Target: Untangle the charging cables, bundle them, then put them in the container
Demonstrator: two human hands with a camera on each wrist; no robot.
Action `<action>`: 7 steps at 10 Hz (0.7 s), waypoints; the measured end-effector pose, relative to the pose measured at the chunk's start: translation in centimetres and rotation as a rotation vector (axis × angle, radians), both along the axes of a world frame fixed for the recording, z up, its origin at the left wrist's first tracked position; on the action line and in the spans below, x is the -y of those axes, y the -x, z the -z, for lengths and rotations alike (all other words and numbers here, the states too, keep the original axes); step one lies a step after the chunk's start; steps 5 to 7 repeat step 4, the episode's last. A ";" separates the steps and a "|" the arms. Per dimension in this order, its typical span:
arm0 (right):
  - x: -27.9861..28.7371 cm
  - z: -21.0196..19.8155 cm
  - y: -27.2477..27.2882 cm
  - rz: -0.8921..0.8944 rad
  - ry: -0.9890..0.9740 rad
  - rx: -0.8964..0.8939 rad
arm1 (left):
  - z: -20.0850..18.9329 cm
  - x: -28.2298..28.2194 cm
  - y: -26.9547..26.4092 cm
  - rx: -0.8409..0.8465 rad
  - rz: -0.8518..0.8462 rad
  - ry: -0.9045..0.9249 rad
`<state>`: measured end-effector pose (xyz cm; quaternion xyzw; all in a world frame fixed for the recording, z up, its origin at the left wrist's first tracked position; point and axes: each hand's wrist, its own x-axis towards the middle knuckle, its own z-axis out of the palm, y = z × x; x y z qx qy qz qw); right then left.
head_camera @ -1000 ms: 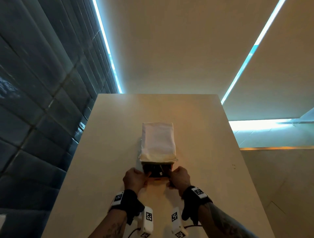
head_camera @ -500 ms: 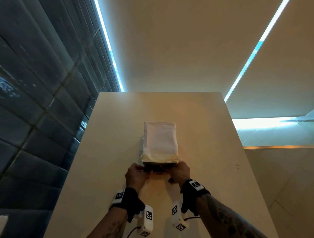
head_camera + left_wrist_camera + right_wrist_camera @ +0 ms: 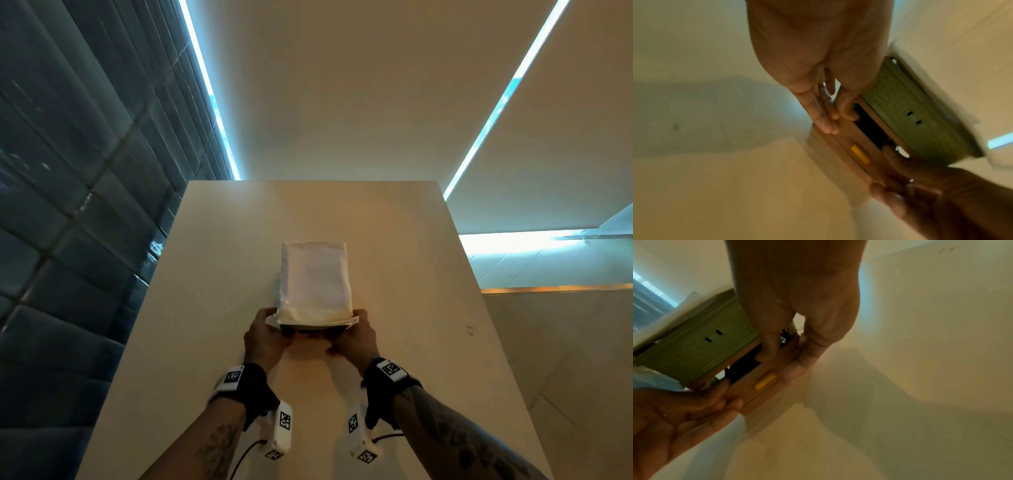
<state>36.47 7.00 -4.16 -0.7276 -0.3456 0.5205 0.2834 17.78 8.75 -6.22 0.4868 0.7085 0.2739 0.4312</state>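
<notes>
A box-like container (image 3: 314, 282) with a white top lies on the table. Its wooden drawer front (image 3: 854, 142) with a yellow tab (image 3: 860, 154) stands slightly out from the greenish body (image 3: 908, 112). Black charging cables (image 3: 869, 128) show in the narrow gap. My left hand (image 3: 265, 337) pinches the drawer front's left end, thumb in the gap and fingers (image 3: 825, 118) on the outer face. My right hand (image 3: 354, 337) pinches the right end the same way, thumb (image 3: 768, 347) inside the gap. How the cables are bundled is hidden.
The pale table (image 3: 411, 342) reaches well past the container on all sides. A dark tiled wall (image 3: 68, 205) runs along the left. The table's right edge drops to a pale floor (image 3: 565, 342).
Both hands have moved forward with the drawer front. The dark opening at the container's near end has shrunk to a thin slit.
</notes>
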 end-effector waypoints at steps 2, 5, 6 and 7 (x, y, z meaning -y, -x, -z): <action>-0.8 0.7 -0.6 -0.174 -0.048 0.129 | -0.9 -1.0 0.6 -0.177 0.268 -0.083; 0.7 0.7 -1.2 -0.276 0.036 0.101 | -1.0 -0.2 2.0 -0.209 0.349 0.004; 0.7 0.7 -1.2 -0.276 0.036 0.101 | -1.0 -0.2 2.0 -0.209 0.349 0.004; 0.7 0.7 -1.2 -0.276 0.036 0.101 | -1.0 -0.2 2.0 -0.209 0.349 0.004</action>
